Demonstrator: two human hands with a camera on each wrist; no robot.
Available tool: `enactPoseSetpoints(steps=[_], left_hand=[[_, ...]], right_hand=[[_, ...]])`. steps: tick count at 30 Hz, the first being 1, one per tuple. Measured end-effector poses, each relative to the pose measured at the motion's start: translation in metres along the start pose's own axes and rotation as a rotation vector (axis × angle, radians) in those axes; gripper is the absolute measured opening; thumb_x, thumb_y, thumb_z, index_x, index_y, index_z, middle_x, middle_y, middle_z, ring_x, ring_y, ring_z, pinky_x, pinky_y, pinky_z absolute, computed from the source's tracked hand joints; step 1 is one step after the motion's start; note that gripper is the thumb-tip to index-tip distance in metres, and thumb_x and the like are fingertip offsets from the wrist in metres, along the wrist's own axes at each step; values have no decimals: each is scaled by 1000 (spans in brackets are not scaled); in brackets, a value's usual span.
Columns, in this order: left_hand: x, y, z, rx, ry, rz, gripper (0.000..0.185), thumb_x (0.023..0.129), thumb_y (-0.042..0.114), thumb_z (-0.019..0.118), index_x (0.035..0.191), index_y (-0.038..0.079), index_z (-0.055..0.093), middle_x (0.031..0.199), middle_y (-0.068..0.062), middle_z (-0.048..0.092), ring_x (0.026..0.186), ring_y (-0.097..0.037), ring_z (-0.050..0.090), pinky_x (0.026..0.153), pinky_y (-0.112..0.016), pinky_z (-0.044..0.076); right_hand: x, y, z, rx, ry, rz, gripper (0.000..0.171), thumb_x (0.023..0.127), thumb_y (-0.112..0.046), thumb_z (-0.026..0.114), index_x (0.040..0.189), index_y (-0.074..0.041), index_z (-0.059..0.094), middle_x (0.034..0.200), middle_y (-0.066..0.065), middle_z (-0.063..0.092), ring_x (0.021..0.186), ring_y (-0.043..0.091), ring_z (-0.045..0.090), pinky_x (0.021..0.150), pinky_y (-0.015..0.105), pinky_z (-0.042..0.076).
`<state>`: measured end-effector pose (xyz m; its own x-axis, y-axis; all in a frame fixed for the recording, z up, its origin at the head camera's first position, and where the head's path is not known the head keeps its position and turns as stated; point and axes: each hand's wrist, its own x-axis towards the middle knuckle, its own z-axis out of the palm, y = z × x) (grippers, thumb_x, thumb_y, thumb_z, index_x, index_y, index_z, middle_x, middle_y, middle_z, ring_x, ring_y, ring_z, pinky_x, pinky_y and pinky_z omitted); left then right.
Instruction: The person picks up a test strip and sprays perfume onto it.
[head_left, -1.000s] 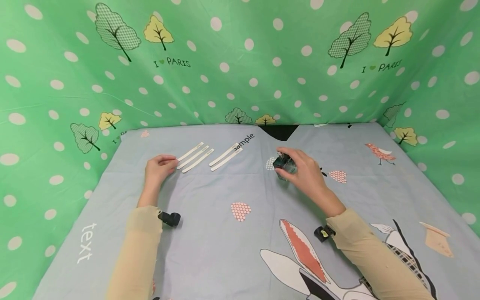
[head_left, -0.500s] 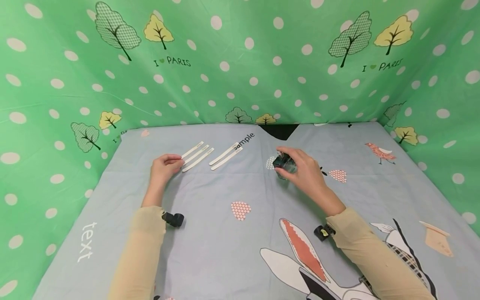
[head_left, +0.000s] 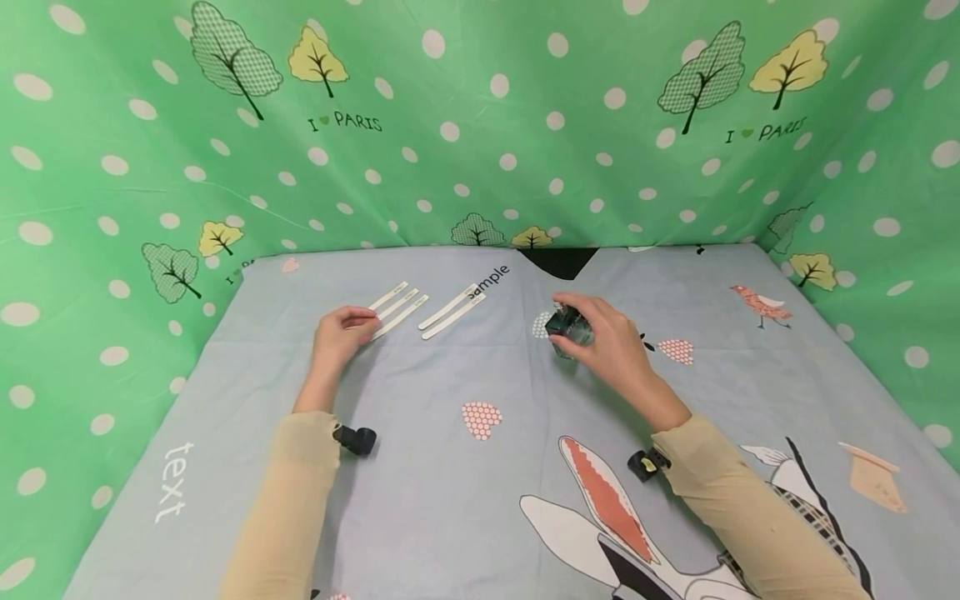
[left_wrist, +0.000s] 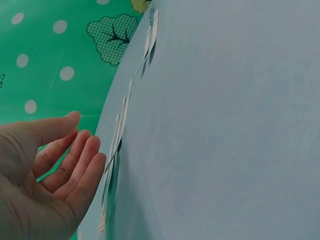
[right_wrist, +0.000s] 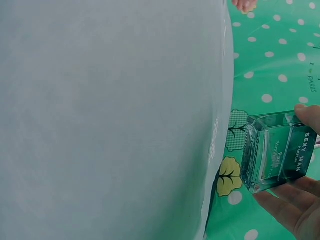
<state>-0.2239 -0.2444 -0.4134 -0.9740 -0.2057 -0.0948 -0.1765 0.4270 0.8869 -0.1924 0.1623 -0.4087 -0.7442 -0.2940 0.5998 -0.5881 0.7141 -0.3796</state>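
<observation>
My left hand (head_left: 339, 337) hovers at the lower ends of three white paper strips (head_left: 398, 306), covering part of them in the head view. In the left wrist view its fingers are loosely bent, the thumb stands apart from them, and nothing lies between. Two more white strips (head_left: 456, 317) lie side by side to the right, with small print at their far ends. My right hand (head_left: 617, 343) grips a square green glass perfume bottle (right_wrist: 274, 152) between thumb and fingers. The bottle is tilted above the cloth, its dark end marked "SEXY MAN" towards the palm.
A grey-blue printed cloth (head_left: 420, 483) covers the table. Behind it hangs a green dotted curtain (head_left: 510, 108), which also runs along both sides. Each wrist carries a small black camera; the left camera (head_left: 363, 442) sits just above the cloth.
My left hand has moved to the right, along the lower ends of the three strips, and now hides more of them. My right hand and the perfume bottle have stayed in place.
</observation>
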Motion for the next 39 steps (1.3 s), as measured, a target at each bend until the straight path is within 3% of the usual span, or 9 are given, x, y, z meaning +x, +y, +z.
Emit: enactPoseSetpoints(steps=[9, 27, 39], left_hand=[[-1, -2, 8, 51, -1, 41, 33, 91, 14, 71, 119, -4, 66, 110, -17, 71, 71, 10, 57, 67, -8, 51], [-1, -4, 20, 53, -54, 55, 30, 91, 13, 72, 116, -3, 67, 107, -18, 72, 72, 7, 60, 67, -9, 53], [-4, -3, 32, 110, -71, 82, 29, 92, 18, 71, 115, -1, 69, 112, -22, 72, 73, 7, 60, 69, -10, 52]], right_hand=[[0, 0, 1, -1, 3, -1, 58, 81, -26, 84, 133, -17, 60, 121, 14, 69, 110, 33, 68, 83, 49, 59], [0, 1, 1, -2, 3, -2, 58, 81, -27, 84, 133, -18, 60, 121, 14, 69, 110, 33, 68, 83, 49, 59], [0, 1, 1, 1, -8, 12, 58, 81, -27, 84, 133, -18, 60, 123, 14, 68, 112, 33, 67, 85, 49, 59]])
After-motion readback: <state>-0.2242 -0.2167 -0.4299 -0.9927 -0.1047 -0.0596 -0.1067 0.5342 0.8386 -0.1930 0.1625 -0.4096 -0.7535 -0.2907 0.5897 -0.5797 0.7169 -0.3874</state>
